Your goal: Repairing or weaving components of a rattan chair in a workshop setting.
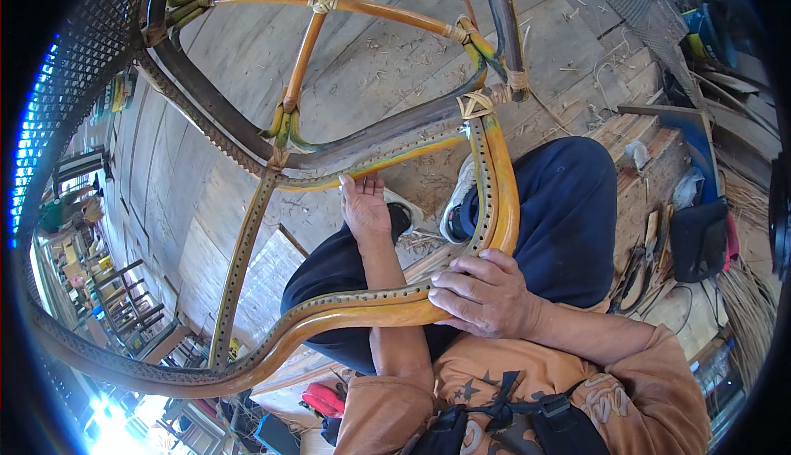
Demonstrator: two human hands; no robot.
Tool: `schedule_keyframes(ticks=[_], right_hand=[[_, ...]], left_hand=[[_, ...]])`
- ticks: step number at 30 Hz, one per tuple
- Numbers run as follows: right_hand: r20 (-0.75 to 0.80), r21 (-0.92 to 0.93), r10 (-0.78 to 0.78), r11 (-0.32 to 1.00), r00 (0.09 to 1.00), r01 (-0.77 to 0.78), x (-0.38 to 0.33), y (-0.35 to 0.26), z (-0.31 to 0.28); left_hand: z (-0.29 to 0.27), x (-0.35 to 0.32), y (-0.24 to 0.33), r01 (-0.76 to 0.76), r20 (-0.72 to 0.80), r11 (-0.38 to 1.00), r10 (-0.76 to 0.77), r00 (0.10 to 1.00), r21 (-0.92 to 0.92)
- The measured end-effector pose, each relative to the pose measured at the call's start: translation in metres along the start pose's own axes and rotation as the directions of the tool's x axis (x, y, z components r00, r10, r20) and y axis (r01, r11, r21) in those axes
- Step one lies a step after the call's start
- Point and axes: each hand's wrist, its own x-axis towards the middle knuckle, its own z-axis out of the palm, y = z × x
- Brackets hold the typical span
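Note:
A bent rattan chair frame (247, 249), orange-yellow with rows of small holes along its seat rim, lies across my lap. My right hand (486, 294) grips the near corner of the rim where it curves. My left hand (365, 206) reaches through the seat opening with its fingers up against the far dark rail (387, 134); whether it grips that rail is unclear. Crossed rattan braces (317, 6) tied with cane bindings run above. I sit cross-legged in dark blue trousers and white shoes (457, 208).
Wooden plank floor (272, 60) strewn with cane scraps. Hand tools (647, 261) and a dark pouch (700, 237) lie to my right, beside bundles of cane strands (750, 307). A woven cane panel (82, 51) curves at the upper left. A red tool (323, 399) rests near my left knee.

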Motion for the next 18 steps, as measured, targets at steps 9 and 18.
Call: schedule_keyframes(ticks=[9,18], right_hand=[[0.019,-0.018,0.001,1.000,1.000,0.000,-0.0030,-0.0001,0.0036],[0.028,-0.037,0.005,0.999,1.000,-0.004,-0.0044,-0.0003,0.0046]], left_hand=[[0.0017,-0.0016,0.0027,-0.035,-0.041,0.996,0.038,0.998,0.086],[0.0044,-0.0035,0.0018,-0.030,-0.046,0.995,0.035,0.998,0.093]])
